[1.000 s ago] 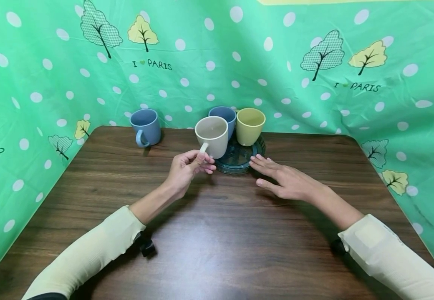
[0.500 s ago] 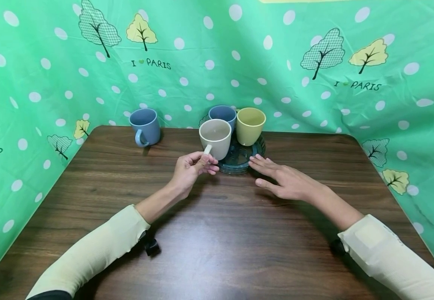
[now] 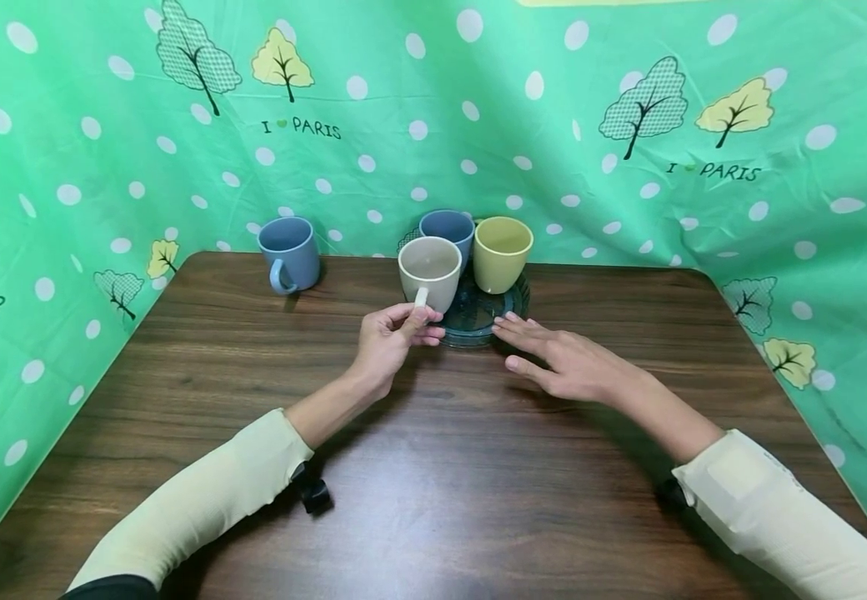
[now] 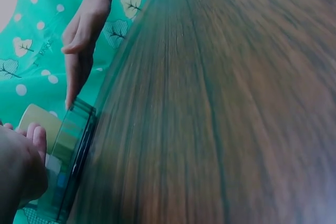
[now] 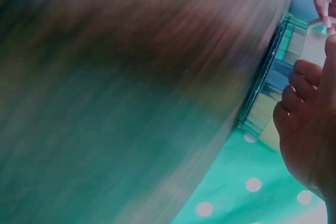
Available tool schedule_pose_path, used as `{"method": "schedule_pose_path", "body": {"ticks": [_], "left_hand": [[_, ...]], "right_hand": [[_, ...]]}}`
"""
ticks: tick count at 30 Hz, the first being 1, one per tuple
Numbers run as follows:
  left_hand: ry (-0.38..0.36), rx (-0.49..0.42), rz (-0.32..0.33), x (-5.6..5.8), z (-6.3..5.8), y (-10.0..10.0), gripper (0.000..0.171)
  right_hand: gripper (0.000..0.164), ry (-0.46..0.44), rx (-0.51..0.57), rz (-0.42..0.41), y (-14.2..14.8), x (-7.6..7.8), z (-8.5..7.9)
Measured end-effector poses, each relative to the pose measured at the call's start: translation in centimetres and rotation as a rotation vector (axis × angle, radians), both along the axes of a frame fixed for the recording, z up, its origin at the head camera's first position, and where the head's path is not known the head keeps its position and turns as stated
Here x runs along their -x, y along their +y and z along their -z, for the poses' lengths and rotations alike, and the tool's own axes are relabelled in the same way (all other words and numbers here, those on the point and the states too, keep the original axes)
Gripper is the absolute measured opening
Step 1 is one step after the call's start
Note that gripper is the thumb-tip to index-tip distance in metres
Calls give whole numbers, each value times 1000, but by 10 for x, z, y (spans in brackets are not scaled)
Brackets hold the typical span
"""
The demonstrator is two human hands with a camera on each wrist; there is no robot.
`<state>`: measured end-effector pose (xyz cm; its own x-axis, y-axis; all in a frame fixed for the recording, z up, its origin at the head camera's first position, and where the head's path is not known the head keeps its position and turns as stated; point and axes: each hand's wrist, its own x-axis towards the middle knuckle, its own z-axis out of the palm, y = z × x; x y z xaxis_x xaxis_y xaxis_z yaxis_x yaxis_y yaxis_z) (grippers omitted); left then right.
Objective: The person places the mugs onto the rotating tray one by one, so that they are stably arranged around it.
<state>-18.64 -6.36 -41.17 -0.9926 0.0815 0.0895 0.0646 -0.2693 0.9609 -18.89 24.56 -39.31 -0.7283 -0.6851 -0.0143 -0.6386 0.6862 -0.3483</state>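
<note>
Head view: left hand (image 3: 388, 348) pinches cream mug (image 3: 432, 275) by its handle; right hand (image 3: 572, 364), fingers straight, touches edge of glass tray (image 3: 467, 338), wide tabletop (image 3: 441, 475) nearside of both.

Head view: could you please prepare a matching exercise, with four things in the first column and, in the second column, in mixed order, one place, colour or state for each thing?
Column one
1 White mug
2 Yellow mug
3 Tray
4 Table

Column two
A Rightmost mug in the view
B Brown, with wood grain
C Held by its handle in the left grip
D Round, see-through

Right pairs: 1-C, 2-A, 3-D, 4-B
</note>
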Motion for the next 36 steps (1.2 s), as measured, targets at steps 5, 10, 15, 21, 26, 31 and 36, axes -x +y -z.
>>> {"method": "schedule_pose_path", "body": {"ticks": [5, 10, 15, 21, 26, 31, 36], "left_hand": [[-9, 10, -41, -2, 0, 8, 29], [-12, 16, -71, -2, 3, 16, 29], [3, 39, -106, -2, 5, 23, 29], [35, 100, -166, -2, 8, 31, 28], [33, 114, -205, -3, 7, 33, 29], [32, 124, -210, -3, 6, 33, 28], [38, 130, -191, -4, 5, 32, 29]], "right_hand": [[64, 7, -10, 9, -5, -3, -1], [65, 9, -16, 18, -7, -6, -1], [66, 11, -13, 21, -10, -7, -1], [67, -2, -19, 29, -11, -8, -3], [68, -2, -16, 24, -13, -7, -4], [69, -2, -14, 24, -14, -7, -4], [69, -14, -14, 30, -13, -9, -5]]}}
